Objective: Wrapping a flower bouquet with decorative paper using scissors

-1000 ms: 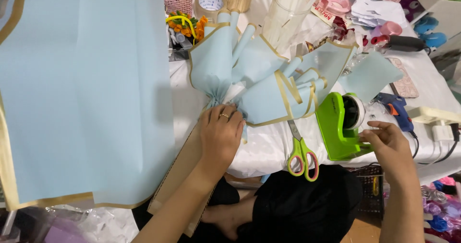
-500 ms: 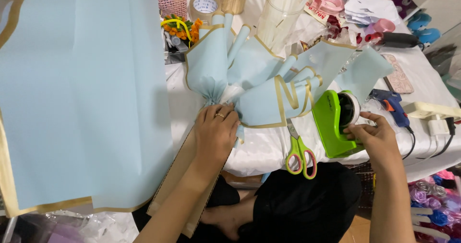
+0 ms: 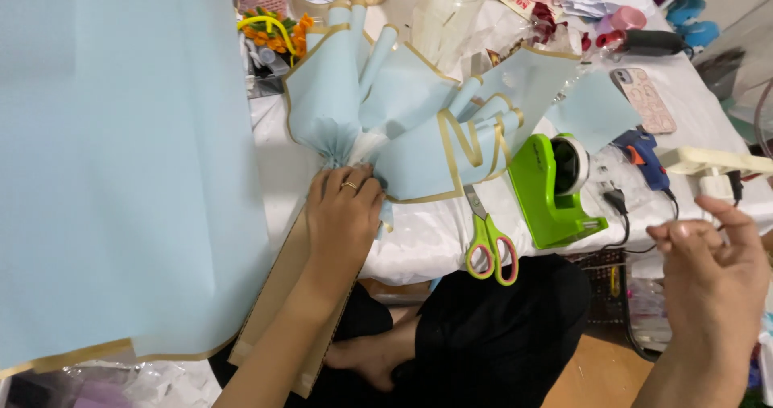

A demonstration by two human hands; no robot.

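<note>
A bouquet wrap of pale blue paper with gold edges [image 3: 403,126] lies on the white table [image 3: 435,231], fanned out toward the back. My left hand [image 3: 345,219], with a ring on one finger, clamps the gathered neck of the wrap. My right hand [image 3: 713,267] hovers at the right, beyond the table edge, thumb and forefinger pinched; whether a strip of clear tape is between them I cannot make out. A green tape dispenser [image 3: 551,186] stands between the wrap and that hand. Green-handled scissors [image 3: 489,243] lie near the table's front edge.
A large sheet of the same blue paper [image 3: 121,158] fills the left. A phone [image 3: 644,98], a blue glue gun [image 3: 644,154], a white power strip [image 3: 713,162], tape rolls and clutter crowd the back and right. My dark-clothed legs [image 3: 483,335] are below.
My right hand went to the green dispenser, then pulled away to the right and now hangs clear of it. My left hand kept its grip on the wrap's neck.
</note>
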